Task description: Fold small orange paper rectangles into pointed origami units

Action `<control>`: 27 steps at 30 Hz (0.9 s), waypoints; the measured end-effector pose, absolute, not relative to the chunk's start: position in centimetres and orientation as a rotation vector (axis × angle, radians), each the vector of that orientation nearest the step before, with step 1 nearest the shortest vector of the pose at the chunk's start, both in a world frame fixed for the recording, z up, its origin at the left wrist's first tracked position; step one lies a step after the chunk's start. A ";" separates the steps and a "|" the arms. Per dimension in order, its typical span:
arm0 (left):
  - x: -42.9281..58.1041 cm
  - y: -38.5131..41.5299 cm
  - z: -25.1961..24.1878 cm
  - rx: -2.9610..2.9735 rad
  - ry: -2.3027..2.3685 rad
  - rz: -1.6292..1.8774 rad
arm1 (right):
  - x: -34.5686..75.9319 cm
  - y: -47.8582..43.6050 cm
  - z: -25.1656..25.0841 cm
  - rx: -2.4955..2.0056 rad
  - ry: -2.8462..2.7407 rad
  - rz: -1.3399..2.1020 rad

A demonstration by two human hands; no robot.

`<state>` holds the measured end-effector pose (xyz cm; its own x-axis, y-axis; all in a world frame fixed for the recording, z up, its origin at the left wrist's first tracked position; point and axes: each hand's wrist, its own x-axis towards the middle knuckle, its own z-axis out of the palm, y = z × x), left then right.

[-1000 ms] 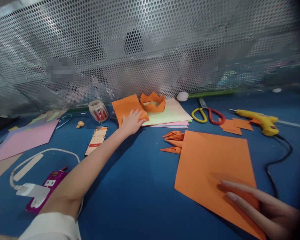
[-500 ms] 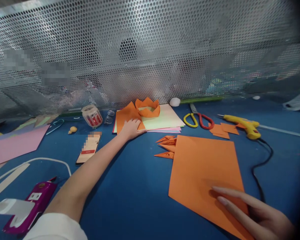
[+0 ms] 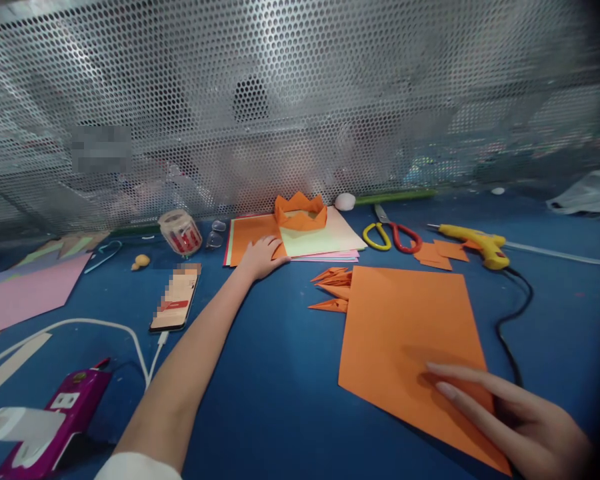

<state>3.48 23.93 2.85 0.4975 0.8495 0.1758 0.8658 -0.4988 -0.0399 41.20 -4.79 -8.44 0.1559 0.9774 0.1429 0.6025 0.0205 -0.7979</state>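
Observation:
My left hand (image 3: 263, 257) is stretched forward, open, its fingers spread on an orange sheet (image 3: 245, 233) that lies on a stack of coloured paper (image 3: 330, 243). Just beyond it, a zigzag-edged orange paper ring (image 3: 300, 212) stands on the stack. My right hand (image 3: 525, 413) is at lower right, with two fingers extended over a large orange paper sheet (image 3: 405, 320). Its other fingers are partly hidden. Several folded orange paper pieces (image 3: 333, 290) poke out from the left edge of that sheet.
Scissors (image 3: 393, 235), small orange squares (image 3: 437, 253) and a yellow glue gun (image 3: 480, 243) with its cable are at right. On the left are a phone (image 3: 177, 297), a plastic jar (image 3: 180, 233), a purple power strip (image 3: 67, 413) and pink paper (image 3: 30, 293). A perforated metal panel (image 3: 300, 100) rises behind.
The orange sheet under my left hand now lies flat, where its far corner stood up before. The paper ring sits slightly further right on the stack. My right hand has barely moved.

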 end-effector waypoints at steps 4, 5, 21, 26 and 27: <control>3.5 24.0 2.2 -2.619 -1.394 -0.280 | 41.5 -5.0 -8.6 -1.615 -1.628 0.577; 3.4 24.0 2.2 -2.627 -1.360 -0.303 | 41.5 -5.1 -8.6 -1.594 -1.658 0.568; 4.8 16.8 5.0 -2.618 -1.367 -0.930 | 32.7 2.9 -0.6 -1.237 -2.259 0.516; 3.9 7.0 4.8 -3.045 -1.258 -0.618 | 34.1 9.4 -1.6 -1.126 -2.264 0.254; 3.4 5.2 4.2 -3.131 -1.251 -0.514 | 34.3 10.6 -1.8 -1.103 -2.272 0.215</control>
<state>3.44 5.21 4.20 0.6912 0.7014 0.1743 0.6211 -0.6998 0.3530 34.30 10.56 -1.83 -0.4765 0.7587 0.4441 0.6619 0.6421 -0.3867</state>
